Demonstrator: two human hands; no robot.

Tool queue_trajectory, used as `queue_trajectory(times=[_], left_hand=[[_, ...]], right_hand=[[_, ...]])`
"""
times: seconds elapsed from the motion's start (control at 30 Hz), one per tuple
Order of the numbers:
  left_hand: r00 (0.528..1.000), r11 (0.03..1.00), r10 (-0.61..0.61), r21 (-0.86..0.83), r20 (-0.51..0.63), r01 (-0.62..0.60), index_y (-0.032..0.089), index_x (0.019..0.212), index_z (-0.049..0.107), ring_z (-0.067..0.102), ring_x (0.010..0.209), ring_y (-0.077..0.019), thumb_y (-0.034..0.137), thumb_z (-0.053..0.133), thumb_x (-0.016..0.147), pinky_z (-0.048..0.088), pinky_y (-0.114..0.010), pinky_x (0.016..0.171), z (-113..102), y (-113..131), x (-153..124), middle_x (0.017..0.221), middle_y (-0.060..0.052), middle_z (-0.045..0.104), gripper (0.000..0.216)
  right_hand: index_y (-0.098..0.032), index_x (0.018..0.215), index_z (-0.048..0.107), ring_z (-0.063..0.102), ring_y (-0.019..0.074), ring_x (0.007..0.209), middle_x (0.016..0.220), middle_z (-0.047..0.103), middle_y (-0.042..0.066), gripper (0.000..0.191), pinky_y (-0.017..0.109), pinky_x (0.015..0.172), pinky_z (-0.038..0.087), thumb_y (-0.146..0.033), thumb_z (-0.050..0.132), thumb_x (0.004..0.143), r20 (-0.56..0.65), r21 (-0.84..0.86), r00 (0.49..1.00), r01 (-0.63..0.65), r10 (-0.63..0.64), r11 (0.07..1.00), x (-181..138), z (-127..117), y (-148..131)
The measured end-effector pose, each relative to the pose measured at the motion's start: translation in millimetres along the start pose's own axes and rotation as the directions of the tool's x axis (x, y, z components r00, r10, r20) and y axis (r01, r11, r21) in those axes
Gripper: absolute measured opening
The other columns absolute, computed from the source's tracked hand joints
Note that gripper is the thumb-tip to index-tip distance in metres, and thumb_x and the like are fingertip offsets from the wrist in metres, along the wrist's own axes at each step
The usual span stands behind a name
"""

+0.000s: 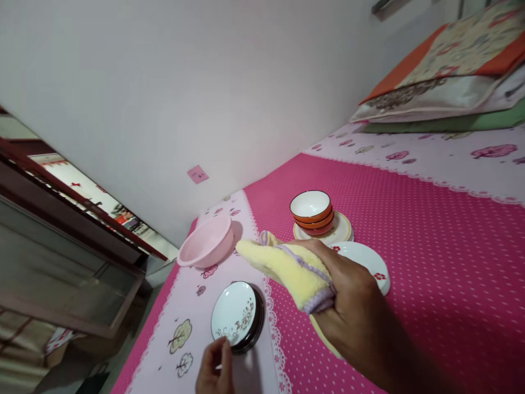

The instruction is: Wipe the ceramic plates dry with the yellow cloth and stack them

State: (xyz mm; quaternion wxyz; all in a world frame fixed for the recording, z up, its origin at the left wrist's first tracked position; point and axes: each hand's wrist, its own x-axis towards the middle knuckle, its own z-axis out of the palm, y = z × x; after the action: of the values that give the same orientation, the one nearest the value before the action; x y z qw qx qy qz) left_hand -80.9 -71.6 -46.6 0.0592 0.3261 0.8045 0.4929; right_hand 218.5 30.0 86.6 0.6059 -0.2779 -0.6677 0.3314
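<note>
My right hand (353,306) is closed around a folded yellow cloth (287,271) with purple edging, held up over the bed. At the lower middle, my left hand (215,366) has its thumb and forefinger pinched together at the near rim of a white plate (233,312) with a brown flower pattern. That plate tops a stack of dark-sided plates (252,339). Behind the cloth, a white plate with red flowers (365,260) is partly hidden by my right hand. Several orange bowls (314,216), white inside, sit stacked on a yellow-rimmed plate (342,230).
A pink basin (207,243) stands near the bed's far left edge. Folded bedding and pillows (447,82) are piled at the upper right. The pink dotted bedspread (430,241) lies beneath the dishes. A white wall rises behind, and a doorway is at left.
</note>
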Motion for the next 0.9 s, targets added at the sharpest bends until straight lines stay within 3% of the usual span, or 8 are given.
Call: queue_trajectory(times=[0.13, 0.27, 0.43, 0.53, 0.7, 0.9], left_hand=[[0.993, 0.980, -0.105, 0.167, -0.047, 0.111, 0.019, 0.107, 0.066, 0.070, 0.085, -0.0358, 0.081, 0.068, 0.058, 0.055, -0.046, 0.075, -27, -17, 55, 0.087, -0.010, 0.072, 0.079], [0.990, 0.973, -0.138, 0.195, 0.043, 0.127, 0.014, 0.103, 0.066, 0.071, 0.086, -0.0366, 0.078, 0.071, 0.055, 0.054, -0.046, 0.077, -16, -21, 79, 0.086, -0.012, 0.072, 0.079], [0.976, 0.988, -0.112, 0.127, 0.189, 0.089, 0.017, 0.074, 0.071, 0.069, 0.084, -0.0375, 0.072, 0.074, 0.058, 0.052, -0.044, 0.077, 4, -25, 85, 0.072, -0.010, 0.073, 0.057], [0.977, 0.983, -0.160, 0.114, 0.144, 0.144, 0.017, 0.066, 0.069, 0.068, 0.082, -0.0406, 0.064, 0.070, 0.064, 0.050, -0.050, 0.082, 12, -33, 86, 0.069, -0.015, 0.072, 0.047], [0.970, 0.970, -0.243, -0.015, 0.016, 0.244, 0.015, 0.077, 0.071, 0.068, 0.098, -0.0419, 0.048, 0.070, 0.072, 0.050, -0.052, 0.089, 21, -41, 83, 0.079, -0.016, 0.074, 0.032], [0.953, 0.917, -0.300, -0.259, 0.048, 0.302, 0.013, 0.096, 0.072, 0.071, 0.091, -0.0349, 0.044, 0.076, 0.076, 0.055, -0.047, 0.082, 27, -36, 68, 0.082, -0.011, 0.075, 0.037]], right_hand=[[-0.027, 0.117, 0.061, 0.068, 0.0191, 0.092, 0.101, 0.071, 0.001, 0.057, 0.027, 0.077, 0.054, 0.006, 0.052, 0.071, 0.105, 0.019, 0.994, -0.023, 0.020, 1.000, -1, 10, 1], [-0.025, 0.109, 0.060, 0.067, 0.0192, 0.089, 0.097, 0.069, 0.002, 0.045, 0.029, 0.081, 0.054, 0.004, 0.051, 0.075, 0.210, 0.014, 0.977, -0.041, 0.038, 0.999, -3, 19, 0], [-0.024, 0.101, 0.058, 0.067, 0.0187, 0.088, 0.097, 0.069, 0.001, 0.042, 0.027, 0.077, 0.052, 0.005, 0.050, 0.072, 0.277, -0.043, 0.960, -0.035, 0.046, 0.998, -4, 24, 0], [-0.023, 0.102, 0.059, 0.067, 0.0187, 0.088, 0.098, 0.070, 0.002, 0.043, 0.026, 0.074, 0.051, 0.006, 0.050, 0.071, 0.300, -0.063, 0.953, -0.035, 0.052, 0.997, -5, 25, 0], [-0.022, 0.101, 0.062, 0.066, 0.0195, 0.085, 0.094, 0.070, 0.004, 0.039, 0.027, 0.074, 0.052, 0.003, 0.051, 0.074, 0.299, -0.091, 0.953, -0.010, 0.037, 0.996, -4, 23, 0], [-0.021, 0.099, 0.060, 0.064, 0.0188, 0.082, 0.092, 0.069, 0.004, 0.035, 0.026, 0.069, 0.048, 0.003, 0.051, 0.076, 0.308, -0.119, 0.950, -0.014, 0.050, 0.993, -3, 20, 0]])
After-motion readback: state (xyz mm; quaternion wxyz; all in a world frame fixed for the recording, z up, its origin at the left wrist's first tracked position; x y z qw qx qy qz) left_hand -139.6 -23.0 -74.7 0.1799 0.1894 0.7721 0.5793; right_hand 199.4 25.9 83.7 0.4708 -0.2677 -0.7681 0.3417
